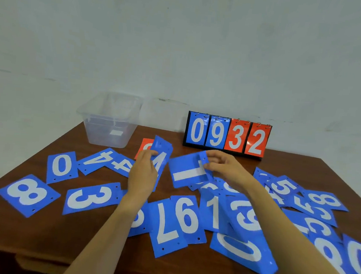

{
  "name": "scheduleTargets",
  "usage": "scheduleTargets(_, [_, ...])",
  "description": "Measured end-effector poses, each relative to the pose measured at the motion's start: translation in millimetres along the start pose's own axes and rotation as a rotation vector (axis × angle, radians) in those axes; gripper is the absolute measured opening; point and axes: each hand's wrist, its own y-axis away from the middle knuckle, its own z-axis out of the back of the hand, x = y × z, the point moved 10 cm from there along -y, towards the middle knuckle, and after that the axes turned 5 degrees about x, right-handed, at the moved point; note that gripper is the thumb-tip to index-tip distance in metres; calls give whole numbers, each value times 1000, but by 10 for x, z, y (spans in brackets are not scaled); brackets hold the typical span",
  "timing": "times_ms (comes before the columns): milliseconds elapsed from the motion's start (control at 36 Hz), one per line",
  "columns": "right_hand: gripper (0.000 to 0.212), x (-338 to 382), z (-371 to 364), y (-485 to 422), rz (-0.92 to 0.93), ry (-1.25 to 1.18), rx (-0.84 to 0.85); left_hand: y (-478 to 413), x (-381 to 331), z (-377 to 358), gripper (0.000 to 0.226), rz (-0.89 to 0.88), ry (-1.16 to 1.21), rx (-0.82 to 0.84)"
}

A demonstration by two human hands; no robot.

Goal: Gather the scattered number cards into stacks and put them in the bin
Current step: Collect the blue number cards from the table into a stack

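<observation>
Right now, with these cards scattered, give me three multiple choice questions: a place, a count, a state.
1. Where does the clear bin stand?
A) far left of the table, left of the scoreboard
B) on the floor
C) at the near right edge

2. How many red panels does the scoreboard show?
A) one
B) two
C) four

3. What is the right hand doing?
A) lying flat
B) hanging empty
C) pinching the blue 1 card

Answers: 1 A, it sits at that far corner; 2 B, only 3 and 2 are red; 3 C, fingers pinch its corner.
</observation>
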Motion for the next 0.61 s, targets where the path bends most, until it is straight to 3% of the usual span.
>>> scheduleTargets(139, [25, -99, -102, 218, -66, -66, 97, -22, -360, -292, 17, -113, 113, 229])
scheduleTargets(222, [27, -139, -115, 269, -70, -123, 104, 86, -502, -441, 26, -127, 162, 331])
scheduleTargets(333, [20, -121, -71, 352, -51, -97, 36, 156, -514, -442, 30, -109, 184, 289])
scheduleTargets(472, [28, -56, 74, 427, 78, -42, -75, 193, -409, -355, 30, 0, 308, 212])
scheduleTargets(611, [11, -45, 267, 428, 118, 141, -264, 255, -464, -456, 34, 10, 340, 306])
